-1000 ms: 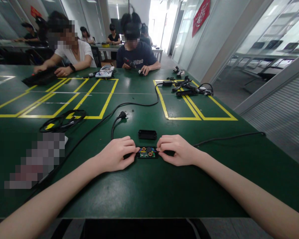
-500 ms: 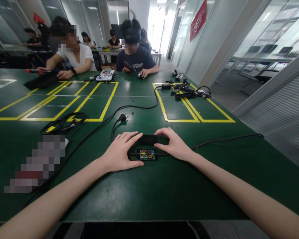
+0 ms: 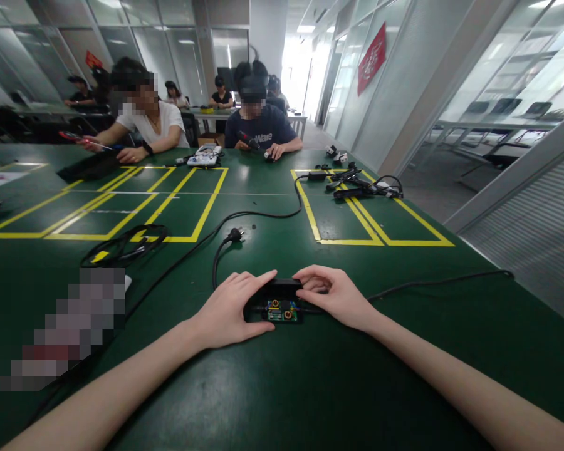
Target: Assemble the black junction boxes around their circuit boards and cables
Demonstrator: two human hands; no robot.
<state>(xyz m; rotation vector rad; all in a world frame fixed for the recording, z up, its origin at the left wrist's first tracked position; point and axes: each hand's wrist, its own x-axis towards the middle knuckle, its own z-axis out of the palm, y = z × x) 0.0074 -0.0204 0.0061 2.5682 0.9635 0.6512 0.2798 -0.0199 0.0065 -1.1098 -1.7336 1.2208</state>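
Observation:
An opened black power adapter [image 3: 280, 310] lies on the green table [image 3: 282, 376] in front of me, its green circuit board with two copper coils showing. Its black cover [image 3: 282, 287] sits tilted along the adapter's far edge. My left hand [image 3: 230, 310] touches the cover's left end with stretched fingers, thumb beside the adapter. My right hand [image 3: 336, 297] curls its fingers on the cover's right end. Both hands hold the cover between them.
A black cable with a plug [image 3: 234, 236] runs from the adapter's left; another cable [image 3: 442, 282] leads right. A coiled cable [image 3: 122, 245] lies at left, more adapters [image 3: 357, 181] in the yellow-taped box. Two people [image 3: 258, 122] sit across the table.
My hands left the adapter's ends, reached to the black cover lying beyond it, and have drawn it back against the adapter's far edge. The camera tipped up slightly.

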